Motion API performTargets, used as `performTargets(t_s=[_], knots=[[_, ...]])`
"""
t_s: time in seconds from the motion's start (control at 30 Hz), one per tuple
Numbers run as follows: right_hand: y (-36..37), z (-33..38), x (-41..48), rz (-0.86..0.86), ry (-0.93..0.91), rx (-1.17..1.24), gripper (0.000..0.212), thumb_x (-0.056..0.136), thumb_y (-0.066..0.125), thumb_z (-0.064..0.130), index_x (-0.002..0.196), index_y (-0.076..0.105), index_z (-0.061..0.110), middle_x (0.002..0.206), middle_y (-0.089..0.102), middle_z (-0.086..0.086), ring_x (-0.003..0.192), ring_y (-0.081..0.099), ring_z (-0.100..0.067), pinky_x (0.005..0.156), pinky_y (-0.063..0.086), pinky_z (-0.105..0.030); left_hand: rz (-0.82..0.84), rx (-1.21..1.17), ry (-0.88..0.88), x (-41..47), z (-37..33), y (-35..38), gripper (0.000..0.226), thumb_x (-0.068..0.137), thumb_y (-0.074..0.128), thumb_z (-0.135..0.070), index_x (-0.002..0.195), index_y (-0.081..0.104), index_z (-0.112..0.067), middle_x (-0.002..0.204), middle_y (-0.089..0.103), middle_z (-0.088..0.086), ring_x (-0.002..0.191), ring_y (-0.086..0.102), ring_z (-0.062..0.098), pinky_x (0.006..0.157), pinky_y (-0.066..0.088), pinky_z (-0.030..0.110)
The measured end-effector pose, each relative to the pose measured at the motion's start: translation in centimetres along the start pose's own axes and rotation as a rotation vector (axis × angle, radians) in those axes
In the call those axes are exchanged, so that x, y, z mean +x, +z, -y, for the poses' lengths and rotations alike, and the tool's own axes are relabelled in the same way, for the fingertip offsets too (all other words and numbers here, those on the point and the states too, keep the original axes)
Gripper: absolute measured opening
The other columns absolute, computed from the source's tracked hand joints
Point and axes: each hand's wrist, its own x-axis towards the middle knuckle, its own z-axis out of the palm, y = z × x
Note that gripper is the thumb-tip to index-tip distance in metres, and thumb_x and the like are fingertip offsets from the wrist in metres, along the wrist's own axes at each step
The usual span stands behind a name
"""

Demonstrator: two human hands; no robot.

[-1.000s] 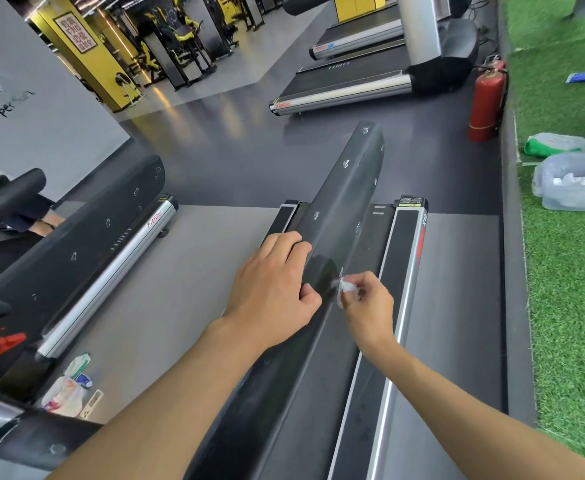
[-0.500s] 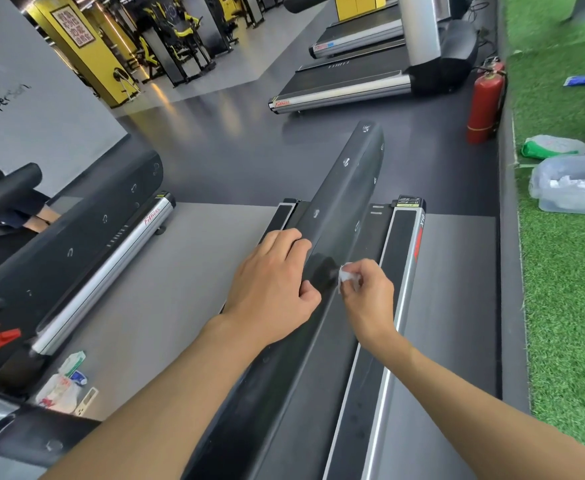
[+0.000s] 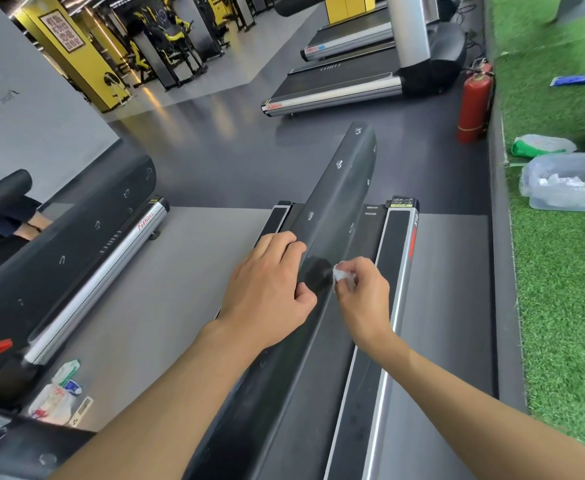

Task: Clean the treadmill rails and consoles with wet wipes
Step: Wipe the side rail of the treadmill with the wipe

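Note:
A long black treadmill handrail [image 3: 339, 188] runs from the bottom middle up and away to the right. My left hand [image 3: 266, 285] grips its left edge, fingers curled over the top and thumb on the upper face. My right hand [image 3: 362, 296] pinches a small crumpled white wet wipe [image 3: 341, 273] and presses it on the rail just right of my left thumb. A darker wet patch [image 3: 315, 271] shows on the rail between the two hands. Below the rail lies the treadmill's silver side rail [image 3: 396, 289].
A second black handrail [image 3: 76, 247] and silver side rail stand at the left. Wipe packets [image 3: 59, 396] lie on the floor at the lower left. A red fire extinguisher [image 3: 474, 102], a clear plastic bin [image 3: 568, 183] and green turf sit at the right.
My right hand has slid the wipe a little up and along the rail. My left hand has kept its grip in the same place.

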Motion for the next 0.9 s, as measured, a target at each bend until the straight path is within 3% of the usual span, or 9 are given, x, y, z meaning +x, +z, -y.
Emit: performTargets(t_s=[0.07, 0.2, 0.3, 0.43, 0.53, 0.7, 0.9], knots=[[0.0, 0.2, -0.2, 0.014, -0.021, 0.012, 0.019, 0.089, 0.057, -0.004, 0.091, 0.061, 0.014, 0.094, 0.062, 0.003, 0.087, 0.057, -0.003, 0.072, 0.043, -0.011, -0.001, 0.001, -0.003, 0.0, 0.0, 0.0, 0.043, 0.070, 0.066, -0.021, 0.111, 0.061, -0.010, 0.119, 0.057, -0.001, 0.111, 0.052, 0.021, 0.075, 0.053, 0.033], [0.0, 0.7, 0.5, -0.033, 0.031, 0.039, 0.019, 0.090, 0.055, -0.002, 0.087, 0.060, 0.017, 0.093, 0.062, 0.001, 0.084, 0.058, -0.009, 0.074, 0.047, -0.022, 0.001, 0.000, -0.002, 0.0, 0.0, 0.0, 0.042, 0.070, 0.066, -0.020, 0.110, 0.060, -0.010, 0.119, 0.057, -0.001, 0.110, 0.052, 0.021, 0.073, 0.053, 0.034], [0.2, 1.1, -0.2, -0.004, -0.026, 0.037, 0.019, 0.090, 0.056, 0.000, 0.090, 0.061, 0.019, 0.095, 0.062, 0.004, 0.086, 0.058, -0.005, 0.073, 0.045, -0.014, 0.007, 0.001, -0.007, 0.0, 0.0, 0.0, 0.042, 0.070, 0.065, -0.022, 0.110, 0.060, -0.011, 0.120, 0.056, -0.001, 0.111, 0.052, 0.021, 0.074, 0.054, 0.035], [0.2, 1.4, 0.2, -0.034, -0.026, 0.017, 0.022, 0.088, 0.055, -0.004, 0.091, 0.063, 0.017, 0.094, 0.061, 0.002, 0.084, 0.058, -0.008, 0.074, 0.046, -0.022, 0.006, -0.005, -0.003, 0.1, 0.1, 0.1, 0.043, 0.071, 0.062, -0.024, 0.112, 0.060, -0.010, 0.121, 0.057, 0.000, 0.112, 0.051, 0.021, 0.073, 0.056, 0.037], [0.2, 1.9, 0.1, -0.012, -0.146, -0.044, 0.027, 0.083, 0.057, -0.010, 0.093, 0.066, 0.012, 0.094, 0.060, 0.005, 0.089, 0.055, -0.001, 0.073, 0.041, -0.008, 0.009, -0.003, -0.005, 0.1, 0.1, 0.1, 0.044, 0.071, 0.062, -0.024, 0.112, 0.060, -0.010, 0.122, 0.056, 0.000, 0.113, 0.051, 0.021, 0.075, 0.055, 0.036], [0.2, 2.5, 0.5, -0.028, -0.224, -0.087, 0.028, 0.082, 0.056, -0.013, 0.093, 0.069, 0.010, 0.091, 0.058, 0.002, 0.084, 0.054, -0.005, 0.069, 0.040, -0.013, 0.010, -0.003, -0.009, 0.0, 0.1, 0.1, 0.043, 0.071, 0.064, -0.023, 0.112, 0.060, -0.010, 0.122, 0.056, -0.001, 0.113, 0.051, 0.021, 0.074, 0.055, 0.036], [0.3, 3.5, 0.7, -0.035, -0.340, -0.120, 0.030, 0.081, 0.057, -0.016, 0.092, 0.072, 0.007, 0.088, 0.058, -0.002, 0.079, 0.052, -0.009, 0.069, 0.040, -0.007, 0.015, 0.001, -0.005, 0.1, 0.0, 0.0, 0.043, 0.071, 0.065, -0.023, 0.112, 0.060, -0.010, 0.122, 0.057, 0.000, 0.113, 0.051, 0.022, 0.076, 0.055, 0.035]])
